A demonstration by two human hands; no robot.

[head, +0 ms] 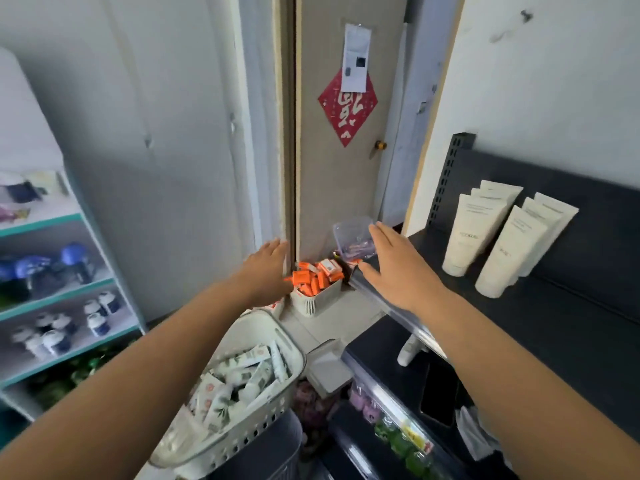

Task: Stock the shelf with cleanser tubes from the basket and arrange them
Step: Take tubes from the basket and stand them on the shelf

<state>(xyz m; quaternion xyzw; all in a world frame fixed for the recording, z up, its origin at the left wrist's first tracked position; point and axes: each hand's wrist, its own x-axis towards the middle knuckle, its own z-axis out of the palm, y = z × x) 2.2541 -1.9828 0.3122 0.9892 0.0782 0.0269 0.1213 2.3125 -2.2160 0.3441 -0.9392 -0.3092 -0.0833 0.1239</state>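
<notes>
Cream cleanser tubes (502,244) stood cap-down in two short rows on the dark shelf (571,323), to the right of both hands and apart from them. The right hand (398,268) was over the shelf's front edge, fingers straight, holding nothing. The left hand (268,268) was spread, also empty, beside a small bin (317,299) of orange boxes. The white basket (294,344) sat lower, between the forearms.

The left hand (268,268) and right hand (398,271) are bare, forearms likewise uncovered.

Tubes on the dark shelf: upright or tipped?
Upright, caps down: cleanser tubes stand in two rows on the dark shelf.
</notes>
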